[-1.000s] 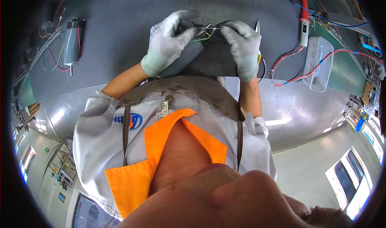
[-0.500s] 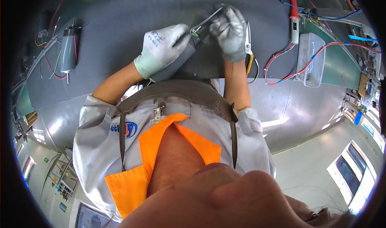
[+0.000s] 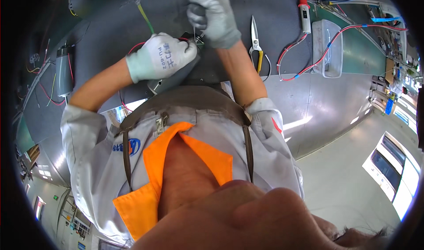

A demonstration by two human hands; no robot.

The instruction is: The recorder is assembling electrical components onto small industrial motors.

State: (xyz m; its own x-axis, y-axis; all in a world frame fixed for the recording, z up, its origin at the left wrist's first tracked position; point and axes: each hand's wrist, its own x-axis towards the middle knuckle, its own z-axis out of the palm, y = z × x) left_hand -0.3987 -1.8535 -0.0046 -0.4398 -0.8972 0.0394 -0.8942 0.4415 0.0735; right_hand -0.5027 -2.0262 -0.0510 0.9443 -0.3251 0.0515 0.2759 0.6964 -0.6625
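A grey cylindrical motor [image 3: 174, 79] lies on the bench close to my body, slanting up and to the right. My left hand [image 3: 162, 58], in a white glove, is closed at its far end, thumb and fingers pressed by the metal terminals [image 3: 199, 39]. From beside that hand a yellow-green wire [image 3: 145, 18] stretches away across the bench, and a red wire [image 3: 136, 48] curves out to the left. Just above the terminals my gloved right hand [image 3: 214, 19] is curled shut round a thin pale strip [image 3: 194, 33] that runs down to them. Its fingertips are partly hidden.
Yellow-handled scissors [image 3: 256, 42] lie right of my right hand. Beyond them are a red-and-grey handheld tool [image 3: 304, 14] on a red cable and a clear plastic tray [image 3: 327, 51]. Another grey motor [image 3: 64, 73] with loose wires stands at the left.
The motor's far end and my left hand have shifted left. My right hand has moved left and up, and the strip now stands nearly upright. The yellow-green and red wires have come into sight.
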